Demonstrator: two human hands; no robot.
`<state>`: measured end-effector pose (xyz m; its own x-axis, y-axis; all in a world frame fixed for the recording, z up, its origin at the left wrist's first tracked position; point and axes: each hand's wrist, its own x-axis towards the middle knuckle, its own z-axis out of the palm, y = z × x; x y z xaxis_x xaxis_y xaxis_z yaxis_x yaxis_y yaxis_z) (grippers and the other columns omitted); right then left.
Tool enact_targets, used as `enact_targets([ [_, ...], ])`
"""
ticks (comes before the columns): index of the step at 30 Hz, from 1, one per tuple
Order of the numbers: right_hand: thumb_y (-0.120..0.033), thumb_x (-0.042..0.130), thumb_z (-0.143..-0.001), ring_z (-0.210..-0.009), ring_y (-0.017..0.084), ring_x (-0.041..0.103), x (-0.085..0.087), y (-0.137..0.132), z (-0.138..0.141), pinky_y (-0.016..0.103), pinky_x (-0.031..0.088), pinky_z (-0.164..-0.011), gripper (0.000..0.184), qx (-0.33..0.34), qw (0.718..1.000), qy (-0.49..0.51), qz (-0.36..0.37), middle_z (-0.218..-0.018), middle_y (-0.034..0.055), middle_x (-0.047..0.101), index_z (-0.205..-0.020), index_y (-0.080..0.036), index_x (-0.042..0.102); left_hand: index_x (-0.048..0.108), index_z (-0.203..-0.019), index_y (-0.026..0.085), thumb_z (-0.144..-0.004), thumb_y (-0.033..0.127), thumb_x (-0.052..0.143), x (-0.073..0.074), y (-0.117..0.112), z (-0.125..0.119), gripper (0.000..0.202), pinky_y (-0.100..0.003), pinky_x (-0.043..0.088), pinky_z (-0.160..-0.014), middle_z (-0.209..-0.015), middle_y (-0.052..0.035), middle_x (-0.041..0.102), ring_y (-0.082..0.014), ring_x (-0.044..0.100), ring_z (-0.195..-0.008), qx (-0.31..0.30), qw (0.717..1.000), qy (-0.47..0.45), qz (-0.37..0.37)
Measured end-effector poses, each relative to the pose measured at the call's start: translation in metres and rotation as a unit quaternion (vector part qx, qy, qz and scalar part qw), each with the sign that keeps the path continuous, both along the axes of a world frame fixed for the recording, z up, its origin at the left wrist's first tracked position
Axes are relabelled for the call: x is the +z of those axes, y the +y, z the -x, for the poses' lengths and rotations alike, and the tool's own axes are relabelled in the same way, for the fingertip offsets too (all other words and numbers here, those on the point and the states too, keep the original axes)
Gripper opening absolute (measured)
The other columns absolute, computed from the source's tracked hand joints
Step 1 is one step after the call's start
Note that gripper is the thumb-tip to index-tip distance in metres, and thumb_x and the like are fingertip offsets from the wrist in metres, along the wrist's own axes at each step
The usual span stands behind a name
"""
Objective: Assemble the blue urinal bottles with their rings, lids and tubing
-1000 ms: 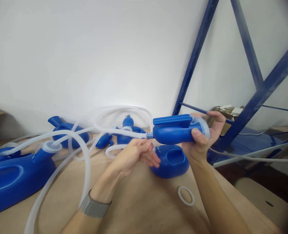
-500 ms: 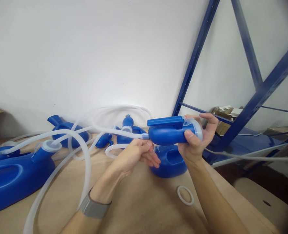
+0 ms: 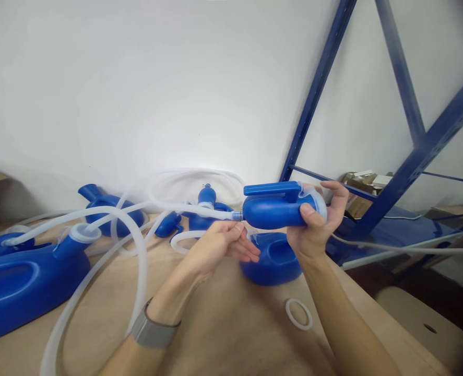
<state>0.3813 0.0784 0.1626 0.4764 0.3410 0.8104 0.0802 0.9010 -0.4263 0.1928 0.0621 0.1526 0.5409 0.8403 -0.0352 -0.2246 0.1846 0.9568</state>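
My right hand (image 3: 313,222) is wrapped round a blue plastic cup-like piece (image 3: 274,210) with a flat handle on top and a translucent rim. At its left end sits a small metal-looking clamp (image 3: 240,214), where the translucent hose (image 3: 211,213) meets it. My left hand (image 3: 231,241) is just below this joint, thumb and forefinger pinched at the hose end, other fingers stretched out. What exactly the pinch grips is partly hidden. Under the held piece stands a blue jug (image 3: 272,263), partly covered by my hands.
On the brown table (image 3: 215,334) lies a white ring (image 3: 298,314). To the left are a large blue jug (image 3: 27,292) with a hose in its mouth, another blue jug (image 3: 109,206) and looping hoses. Behind stands a small blue piece (image 3: 206,196). Blue shelving (image 3: 321,83) rises at right.
The blue cup-like piece has shifted slightly right and its far handle end has risen a little. More of the clamp shows between it and the hose. Both hands keep their grip.
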Motion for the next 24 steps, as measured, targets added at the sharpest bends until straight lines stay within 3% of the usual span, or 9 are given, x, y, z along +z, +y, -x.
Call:
enact_targets([
  [4, -0.027, 0.074, -0.066, -0.084, 0.021, 0.067, 0.0, 0.001, 0.001, 0.039, 0.054, -0.085, 0.043, 0.004, 1.0, 0.014, 0.013, -0.084, -0.0044, 0.066, -0.106, -0.029, 0.058, 0.061, -0.073, 0.014, -0.097, 0.041, 0.063, -0.001, 0.001, -0.001, 0.036, -0.028, 0.06, -0.068, -0.078, -0.0128, 0.078, -0.0192, 0.076, -0.068, 0.005, 1.0, 0.009, -0.014],
  [10, -0.03, 0.073, -0.07, -0.082, 0.02, 0.066, 0.004, -0.003, 0.003, 0.037, 0.055, -0.079, 0.038, 0.004, 0.996, 0.039, 0.074, -0.086, -0.0034, 0.064, -0.105, -0.03, 0.057, 0.065, -0.088, 0.015, -0.095, 0.056, 0.066, 0.0, -0.002, 0.0, 0.041, -0.029, 0.058, -0.071, -0.1, -0.0117, 0.076, -0.0186, 0.074, -0.078, 0.013, 0.997, 0.037, -0.063],
  [19, -0.031, 0.078, -0.069, -0.086, 0.02, 0.068, 0.002, -0.003, 0.008, 0.038, 0.055, -0.083, 0.04, -0.012, 0.998, 0.035, 0.057, -0.087, -0.0039, 0.065, -0.103, -0.029, 0.058, 0.064, -0.098, 0.016, -0.105, 0.045, 0.048, 0.007, -0.007, -0.001, 0.034, -0.029, 0.053, -0.065, -0.093, -0.0093, 0.077, -0.0192, 0.072, -0.074, 0.057, 0.983, 0.146, -0.096],
  [21, -0.03, 0.078, -0.069, -0.087, 0.02, 0.068, 0.002, -0.003, 0.007, 0.039, 0.055, -0.086, 0.04, -0.012, 0.998, 0.036, 0.051, -0.087, -0.004, 0.066, -0.103, -0.028, 0.058, 0.068, -0.094, 0.017, -0.104, 0.047, 0.047, 0.009, -0.007, 0.005, 0.038, -0.031, 0.052, -0.068, -0.094, -0.0095, 0.078, -0.0215, 0.073, -0.077, 0.075, 0.964, 0.195, -0.166],
  [24, -0.027, 0.079, -0.07, -0.09, 0.019, 0.067, 0.006, -0.001, 0.003, 0.037, 0.053, -0.092, 0.037, -0.004, 0.996, 0.064, 0.058, -0.087, -0.0038, 0.067, -0.102, -0.027, 0.06, 0.072, -0.096, 0.018, -0.103, 0.043, 0.051, 0.013, -0.004, 0.021, 0.033, -0.033, 0.051, -0.074, -0.093, -0.008, 0.078, -0.0241, 0.073, -0.083, 0.152, 0.899, 0.28, -0.301],
])
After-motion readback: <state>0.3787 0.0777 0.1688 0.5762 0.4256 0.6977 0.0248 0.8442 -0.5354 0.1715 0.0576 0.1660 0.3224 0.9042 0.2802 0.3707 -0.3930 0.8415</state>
